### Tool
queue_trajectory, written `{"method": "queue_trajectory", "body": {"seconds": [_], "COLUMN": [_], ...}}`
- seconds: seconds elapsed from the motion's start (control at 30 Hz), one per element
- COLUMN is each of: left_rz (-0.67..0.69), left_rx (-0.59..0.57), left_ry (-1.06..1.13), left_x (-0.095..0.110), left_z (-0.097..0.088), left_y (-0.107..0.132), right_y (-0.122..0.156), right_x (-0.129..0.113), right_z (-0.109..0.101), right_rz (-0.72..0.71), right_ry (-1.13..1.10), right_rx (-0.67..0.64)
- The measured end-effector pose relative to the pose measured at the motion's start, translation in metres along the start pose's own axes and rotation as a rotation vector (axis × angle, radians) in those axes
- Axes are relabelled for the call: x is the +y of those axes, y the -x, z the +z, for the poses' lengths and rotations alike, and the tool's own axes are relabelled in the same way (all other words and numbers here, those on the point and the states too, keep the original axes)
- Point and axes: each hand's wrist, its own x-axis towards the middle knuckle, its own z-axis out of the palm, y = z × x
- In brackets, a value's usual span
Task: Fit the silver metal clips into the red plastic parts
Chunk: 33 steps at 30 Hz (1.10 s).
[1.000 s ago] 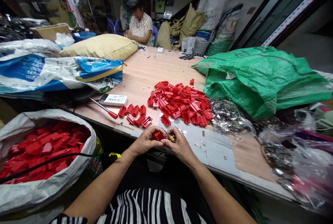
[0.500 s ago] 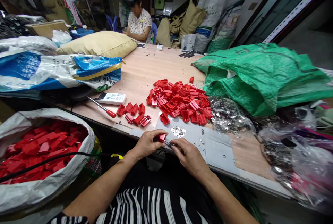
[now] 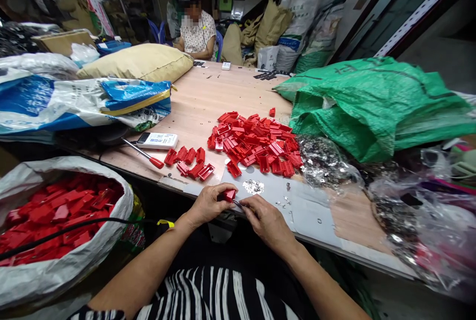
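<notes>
Far left: pale open sack [image 3: 26,283] of red pieces; print on its side illegible. Blue-and-white sack [image 3: 85,101]: bold characters, some at an angle, not readable. White boxy item [image 3: 160,140]: blue label print, too small to read. Left hand [image 3: 208,206] pinches one red part [image 3: 229,195] at the table's near edge. Right hand [image 3: 267,223] grips a thin metal-tipped tool [image 3: 238,204], tip at the part. Green sack [image 3: 379,106]: dark lettering, creased, undeciphered.
</notes>
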Motion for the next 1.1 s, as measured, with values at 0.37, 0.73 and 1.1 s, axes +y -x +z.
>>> {"method": "queue_trajectory", "body": {"seconds": [0.37,0.73,1.1], "left_rz": [0.008,0.011,-0.097], "left_rx": [0.028,0.045,0.250], "left_ry": [-0.012,0.031,0.563], "left_x": [-0.002,-0.001,0.020], "left_z": [0.003,0.005,0.013], "left_y": [0.001,0.002,0.012], "right_y": [-0.004,-0.004,0.007], "right_x": [-0.008,-0.006,-0.003], "right_z": [0.000,0.000,-0.014], "right_rz": [0.025,0.041,0.099], "right_ry": [0.030,-0.074,-0.340], "right_rx": [0.004,0.018,-0.074]}}
